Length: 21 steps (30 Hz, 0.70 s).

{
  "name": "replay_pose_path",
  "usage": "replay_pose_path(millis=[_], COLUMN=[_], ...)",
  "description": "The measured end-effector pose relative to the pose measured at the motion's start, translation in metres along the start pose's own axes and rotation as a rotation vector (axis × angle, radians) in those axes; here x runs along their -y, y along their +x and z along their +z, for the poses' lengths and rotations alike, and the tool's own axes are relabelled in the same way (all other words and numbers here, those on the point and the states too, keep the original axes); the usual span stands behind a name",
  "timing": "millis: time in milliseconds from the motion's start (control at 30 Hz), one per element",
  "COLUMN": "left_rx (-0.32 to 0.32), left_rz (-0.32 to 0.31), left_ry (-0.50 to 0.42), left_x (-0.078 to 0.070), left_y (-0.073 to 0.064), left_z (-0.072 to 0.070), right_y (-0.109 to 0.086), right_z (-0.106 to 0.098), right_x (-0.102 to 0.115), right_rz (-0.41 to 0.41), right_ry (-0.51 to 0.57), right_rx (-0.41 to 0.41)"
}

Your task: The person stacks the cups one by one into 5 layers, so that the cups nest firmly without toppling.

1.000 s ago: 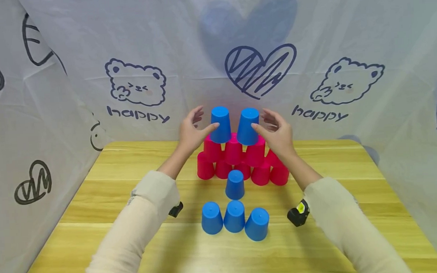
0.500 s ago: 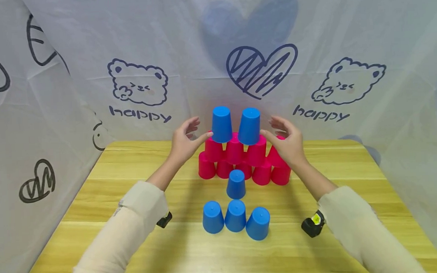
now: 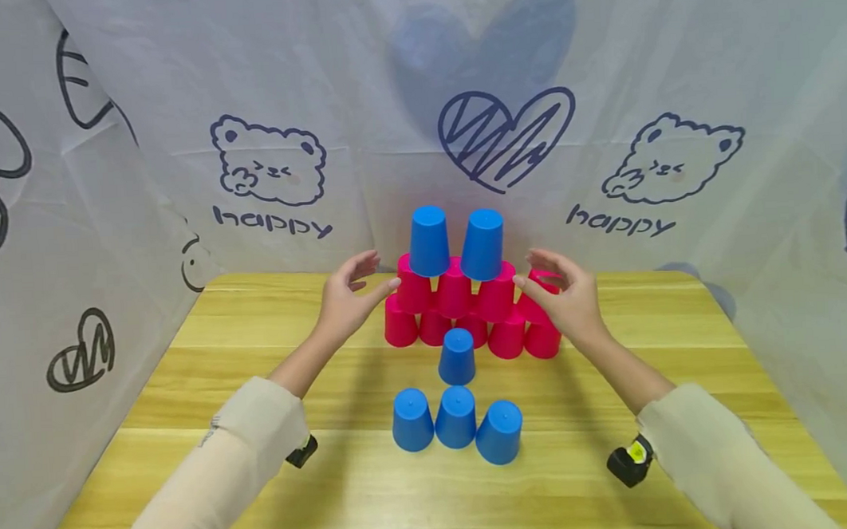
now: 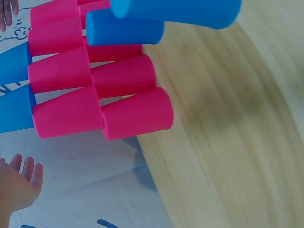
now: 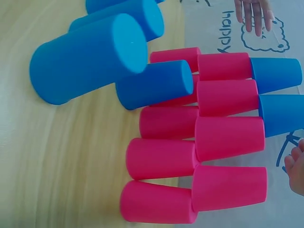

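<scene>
Two blue cups, a left one (image 3: 429, 242) and a right one (image 3: 482, 245), stand upside down and side by side on the upper row of a pink cup pyramid (image 3: 454, 291). Relaxed and holding nothing, my left hand (image 3: 349, 300) hovers at the left side of the upper pink row. On the opposite side, my right hand (image 3: 572, 301) has its thumb and fingers spread, overlapping the rightmost upper pink cup (image 3: 536, 302) in the head view. Both wrist views show a gap between each hand (image 4: 19, 185) and the cups.
In front of the pyramid stands a single blue cup (image 3: 456, 359). Nearer still, three blue cups (image 3: 455, 418) form a row, all upside down on the wooden table (image 3: 379, 506). A white printed cloth (image 3: 378, 75) hangs close behind the table.
Both hands have drawn apart and down from the two top blue cups, the left leftward and the right rightward. Those cups stay on the pyramid.
</scene>
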<state>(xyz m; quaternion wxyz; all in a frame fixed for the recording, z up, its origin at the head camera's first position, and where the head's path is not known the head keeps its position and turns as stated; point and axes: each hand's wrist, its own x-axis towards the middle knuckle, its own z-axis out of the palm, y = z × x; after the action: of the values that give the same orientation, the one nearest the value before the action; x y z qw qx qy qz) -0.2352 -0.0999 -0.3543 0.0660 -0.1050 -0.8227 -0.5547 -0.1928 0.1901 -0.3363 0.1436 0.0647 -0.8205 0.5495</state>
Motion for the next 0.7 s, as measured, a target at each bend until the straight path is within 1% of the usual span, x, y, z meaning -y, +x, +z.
replay_pose_path(millis=[33, 100, 133, 200, 233, 267, 333, 367, 400, 533, 700], left_rx=[0.0, 0.001, 0.002, 0.006, 0.007, 0.01, 0.014, 0.018, 0.022, 0.045, 0.066], left_rz=[-0.001, 0.0, -0.002, -0.001, -0.001, 0.0, -0.007, -0.01, -0.015, -0.032, -0.025], left_ry=[-0.007, -0.016, -0.019, -0.021, -0.018, -0.016, -0.011, -0.011, -0.011, -0.015, -0.024], left_x=[0.002, 0.006, 0.008, 0.011, 0.013, 0.015, 0.018, 0.019, 0.02, 0.026, 0.034], left_y=[-0.002, -0.005, -0.007, -0.011, -0.012, -0.014, -0.018, -0.021, -0.023, -0.034, -0.044], left_z=[0.0, -0.001, -0.002, -0.003, -0.003, -0.003, -0.003, -0.003, -0.003, -0.002, -0.001], right_y=[0.008, 0.01, 0.011, 0.008, 0.006, -0.004, -0.01, -0.015, -0.019, -0.029, -0.04], right_z=[0.002, 0.003, 0.004, 0.004, 0.004, 0.002, 0.002, 0.001, 0.001, 0.002, 0.005], right_x=[-0.032, -0.053, -0.066, -0.072, -0.073, -0.049, -0.043, -0.031, -0.028, -0.024, -0.031], right_rz=[-0.026, -0.044, -0.069, -0.09, -0.097, -0.079, -0.062, -0.031, -0.015, 0.029, 0.026], right_ry=[0.046, 0.057, 0.083, 0.083, 0.078, 0.037, 0.019, -0.007, -0.015, -0.019, -0.007], right_rx=[0.012, 0.02, 0.022, 0.031, 0.034, 0.027, 0.036, 0.046, 0.053, 0.093, 0.129])
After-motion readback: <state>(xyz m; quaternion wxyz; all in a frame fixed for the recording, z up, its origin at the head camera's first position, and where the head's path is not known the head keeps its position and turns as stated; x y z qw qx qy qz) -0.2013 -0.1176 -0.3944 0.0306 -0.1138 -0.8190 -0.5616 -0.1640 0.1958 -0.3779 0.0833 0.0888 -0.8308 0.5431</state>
